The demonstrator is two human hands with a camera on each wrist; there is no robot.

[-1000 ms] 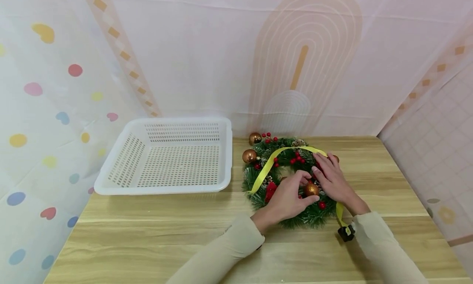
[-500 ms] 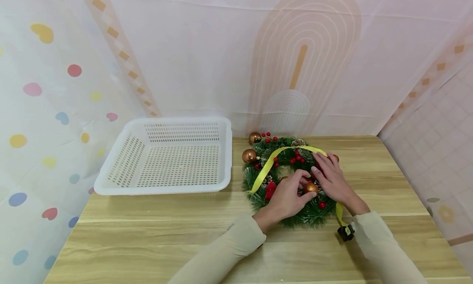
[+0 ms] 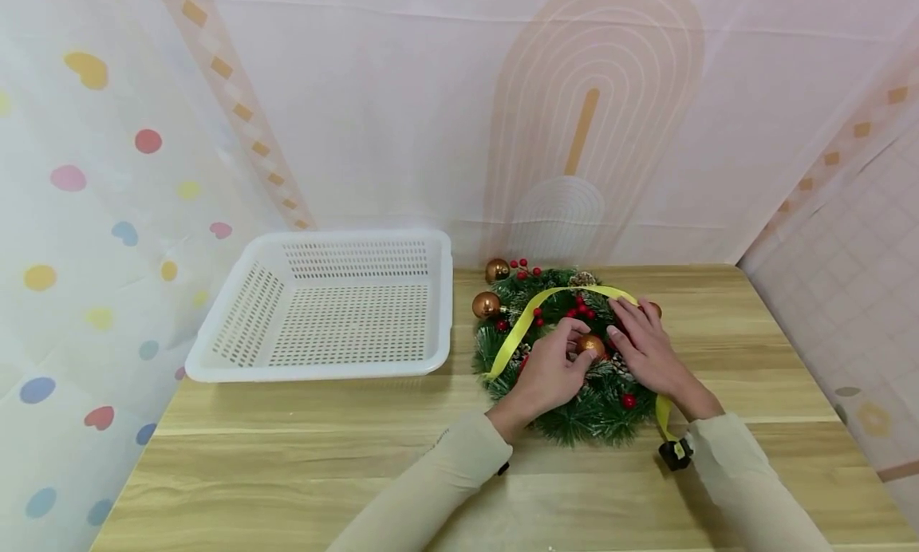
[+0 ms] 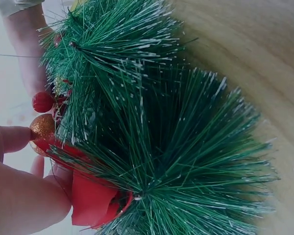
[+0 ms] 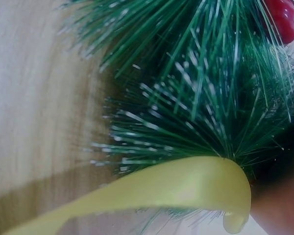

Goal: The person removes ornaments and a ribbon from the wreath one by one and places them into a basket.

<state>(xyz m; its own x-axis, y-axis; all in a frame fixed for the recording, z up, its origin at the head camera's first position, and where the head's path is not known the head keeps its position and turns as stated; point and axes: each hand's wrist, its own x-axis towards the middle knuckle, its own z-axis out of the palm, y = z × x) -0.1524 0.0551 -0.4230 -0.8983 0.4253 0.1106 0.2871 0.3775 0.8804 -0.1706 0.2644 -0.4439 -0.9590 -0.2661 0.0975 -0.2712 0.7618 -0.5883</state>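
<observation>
A green Christmas wreath [image 3: 574,424] with frosted tips lies on the wooden table. My left hand [image 3: 547,379] pinches a glittery copper ball ornament [image 3: 591,346] between thumb and fingers over the wreath's middle. In the left wrist view the thumb touches this ball [image 4: 41,129], beside a red petal-like piece [image 4: 93,198]. My right hand [image 3: 652,360] rests on the wreath's right side with its fingers extended; the right wrist view does not show its fingertips. A yellow ribbon [image 3: 513,341] arcs over the wreath, passes under the right hand and hangs down near that wrist.
A white perforated plastic basket [image 3: 352,321] stands left of the wreath. Other copper balls [image 3: 486,305] and red berries [image 3: 524,269] stick out at the wreath's upper left. A small black box [image 3: 675,454] sits by the right wrist. A patterned cloth wall [image 3: 402,137] rises behind the table.
The left hand closes its thumb and fingers on the glittery ball and shifts it up and left toward the wreath's centre. The right hand stays in place.
</observation>
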